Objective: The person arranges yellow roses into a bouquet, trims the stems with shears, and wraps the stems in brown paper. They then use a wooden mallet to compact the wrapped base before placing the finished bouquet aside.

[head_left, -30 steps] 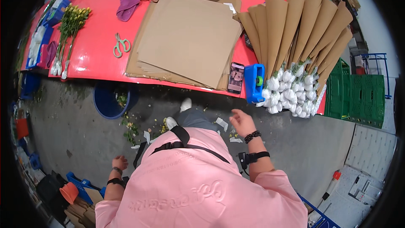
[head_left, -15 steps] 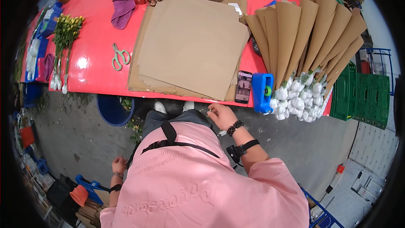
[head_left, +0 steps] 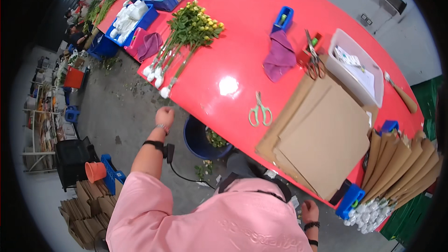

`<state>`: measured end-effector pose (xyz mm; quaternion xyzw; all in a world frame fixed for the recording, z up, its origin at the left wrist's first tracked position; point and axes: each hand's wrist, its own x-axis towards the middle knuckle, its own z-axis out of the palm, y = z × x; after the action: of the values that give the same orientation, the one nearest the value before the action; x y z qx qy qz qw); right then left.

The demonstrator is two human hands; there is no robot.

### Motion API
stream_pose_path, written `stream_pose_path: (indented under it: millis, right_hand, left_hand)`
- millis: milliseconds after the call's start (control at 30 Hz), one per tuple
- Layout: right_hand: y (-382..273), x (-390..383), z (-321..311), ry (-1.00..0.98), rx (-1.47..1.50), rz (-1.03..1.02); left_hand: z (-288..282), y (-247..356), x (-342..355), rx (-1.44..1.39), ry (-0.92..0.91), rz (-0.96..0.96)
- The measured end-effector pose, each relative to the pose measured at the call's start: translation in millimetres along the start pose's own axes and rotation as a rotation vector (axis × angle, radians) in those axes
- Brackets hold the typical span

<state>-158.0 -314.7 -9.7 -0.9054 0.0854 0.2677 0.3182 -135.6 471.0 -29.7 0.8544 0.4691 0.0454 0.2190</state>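
My left hand (head_left: 164, 116) is held just off the table's near edge, fingers curled in a loose fist with nothing showing in it. Closest to it are bunches of yellow roses (head_left: 192, 25), laid on the red table with their white-wrapped stem ends (head_left: 158, 78) over the edge. My right hand (head_left: 309, 211) hangs low beside my body, below the stack of brown paper sheets (head_left: 326, 133); its fingers are curled, and I see nothing in them. On the tabletop between the roses and the paper lie green-handled scissors (head_left: 259, 112).
Paper-wrapped bouquets (head_left: 396, 163) lie at the right beside a blue tape dispenser (head_left: 350, 201). Behind the paper are a white bin (head_left: 357, 65), dark-handled scissors (head_left: 315, 60) and a purple cloth (head_left: 280, 56). A blue bucket (head_left: 193, 142) stands under the edge, leaf scraps (head_left: 204, 169) beside it.
The view has swung to the left, and I stand turned toward the roses. My left arm has come up and forward to the table's edge; the right hand has dropped back beside my body.
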Motion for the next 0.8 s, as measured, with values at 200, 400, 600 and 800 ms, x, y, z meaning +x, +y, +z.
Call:
stream_pose_path:
  millis: [200,400,600,800]
  right_hand:
    - [-19,-29,15,-0.032,0.129,0.350]
    - [28,-106,32,0.095,0.309,0.683]
    - [-40,-132,55,0.031,0.274,0.887]
    - [35,-143,85,0.042,0.191,0.694]
  left_hand:
    - [42,74,201,0.122,0.154,0.272]
    - [58,103,305,0.199,0.068,0.195]
    - [55,127,319,0.199,0.048,0.255]
    - [13,110,309,0.387,0.090,0.589]
